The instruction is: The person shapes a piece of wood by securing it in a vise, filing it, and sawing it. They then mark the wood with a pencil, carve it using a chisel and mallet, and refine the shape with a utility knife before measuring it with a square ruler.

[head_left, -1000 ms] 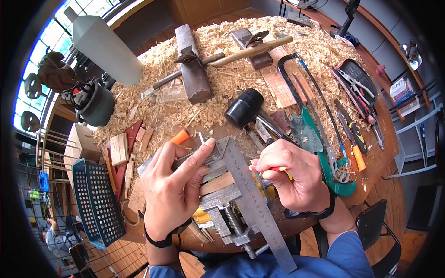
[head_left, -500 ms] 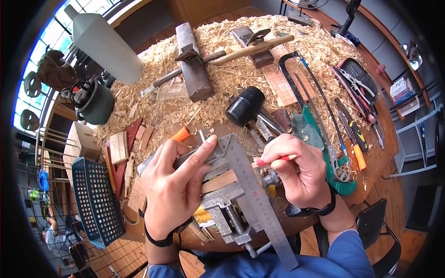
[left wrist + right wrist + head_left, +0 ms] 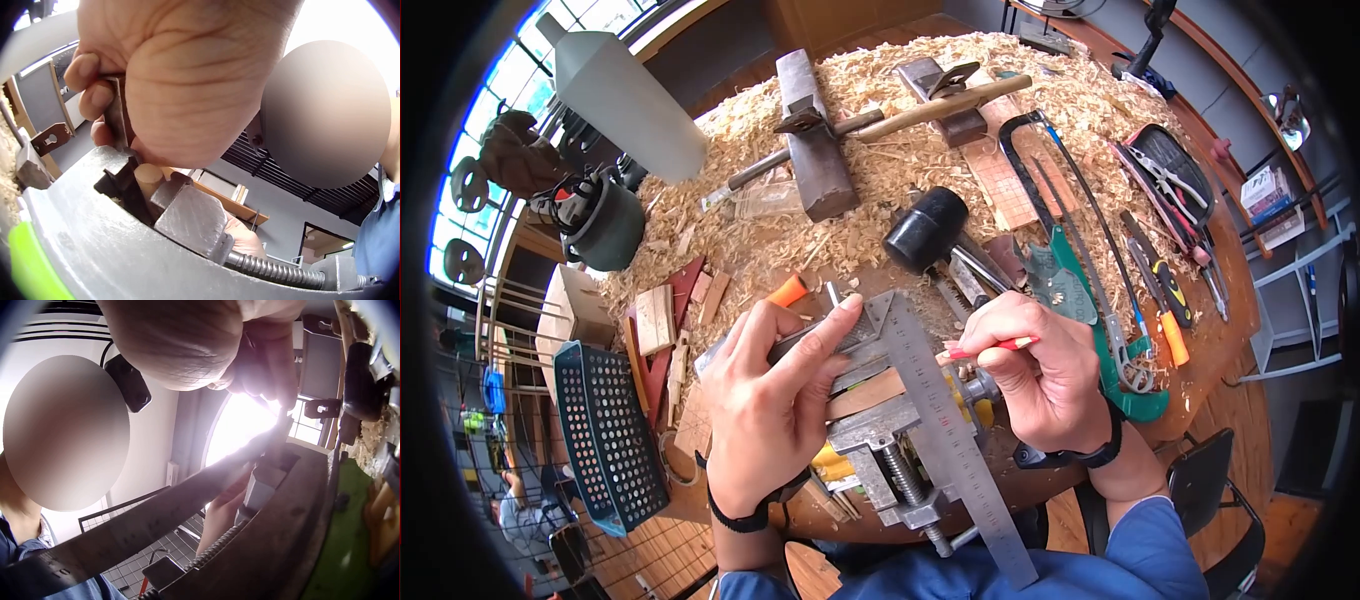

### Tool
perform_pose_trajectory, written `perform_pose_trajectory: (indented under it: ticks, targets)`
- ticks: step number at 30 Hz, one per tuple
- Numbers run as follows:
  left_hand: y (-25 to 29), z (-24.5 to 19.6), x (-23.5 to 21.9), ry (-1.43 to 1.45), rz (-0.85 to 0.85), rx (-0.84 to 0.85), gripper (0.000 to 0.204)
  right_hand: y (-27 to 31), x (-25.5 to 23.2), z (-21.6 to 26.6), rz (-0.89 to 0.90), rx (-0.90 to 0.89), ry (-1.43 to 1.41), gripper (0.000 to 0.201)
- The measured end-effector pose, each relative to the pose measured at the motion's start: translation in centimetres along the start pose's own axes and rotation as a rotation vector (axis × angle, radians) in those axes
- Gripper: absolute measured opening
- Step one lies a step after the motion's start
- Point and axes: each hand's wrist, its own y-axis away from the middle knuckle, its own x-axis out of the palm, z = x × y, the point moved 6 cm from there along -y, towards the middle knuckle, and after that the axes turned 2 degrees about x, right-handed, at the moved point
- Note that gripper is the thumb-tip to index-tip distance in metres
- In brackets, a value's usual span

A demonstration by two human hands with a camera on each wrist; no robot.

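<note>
In the head view a steel square lies across a metal vise, its long ruled blade slanting down toward the blue clothing. A strip of wood sits between the vise jaws. My left hand grips the square's stock, index finger stretched along it toward the corner. My right hand pinches a red pencil, its tip close to the blade's right edge; whether it touches anything is unclear. The left wrist view has fingers curled at the stock, above the vise and a round wooden end.
Behind the vise lie a black mallet, wooden planes and wood shavings. A green-handled hacksaw and pliers are on the right. A perforated basket and a white bottle stand left.
The pencil has swung from pointing down-right to lying nearly level in my right hand, mostly in the first half second. My left hand and the square have barely shifted.
</note>
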Motion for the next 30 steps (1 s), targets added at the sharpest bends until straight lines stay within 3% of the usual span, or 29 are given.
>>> perform_pose_trajectory:
  ticks: [30]
  targets:
    - [-0.07, 0.03, 0.31, -0.004, -0.01, -0.008, 0.044, -0.01, 0.12, 0.3, 0.009, -0.023, 0.066, 0.008]
